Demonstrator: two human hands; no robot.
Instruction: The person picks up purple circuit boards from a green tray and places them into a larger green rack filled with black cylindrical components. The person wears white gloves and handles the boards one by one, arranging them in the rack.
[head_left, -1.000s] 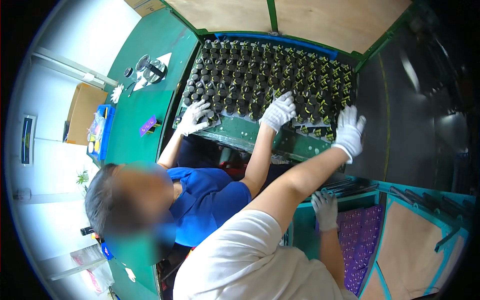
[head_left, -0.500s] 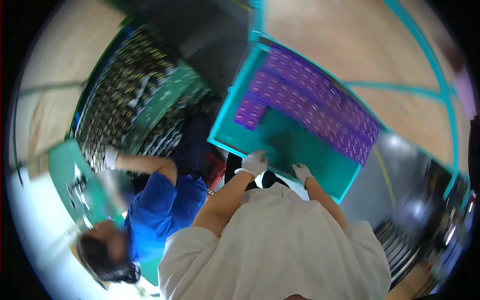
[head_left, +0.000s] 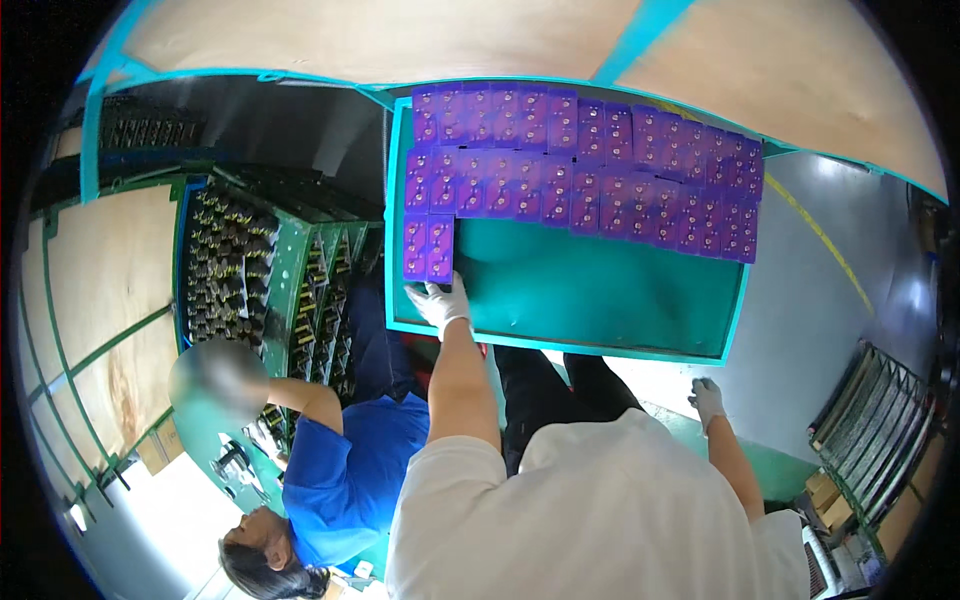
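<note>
In the head view, the left hand (head_left: 440,303), in a white glove, is at the near-left corner of a rimmed teal bench (head_left: 600,290). Its fingers are spread against the near end of a purple block (head_left: 440,250), the right one of a side-by-side pair lying along the bench's left edge. Whether they are closed on this block or merely rest against it, I cannot tell.

Beyond that pair, many more purple blocks (head_left: 530,185) stand close together in two long rows, running along the bench's far edge from the left corner to the right one. Small round pale fittings dot their tops. The pair begins a third row; to its right, the teal surface is bare as far as the right and near edges.

The right hand (head_left: 706,397), also gloved, is outside the bench, off its near edge toward the right corner. Its fingers are half curled; whether they hold anything cannot be made out.

A wooden panel (head_left: 450,40) rises behind the far edge. Past the left edge, a co-worker in a blue shirt (head_left: 350,470) is beside a green rack (head_left: 295,290) with dark parts (head_left: 225,265) bearing yellow bits.
</note>
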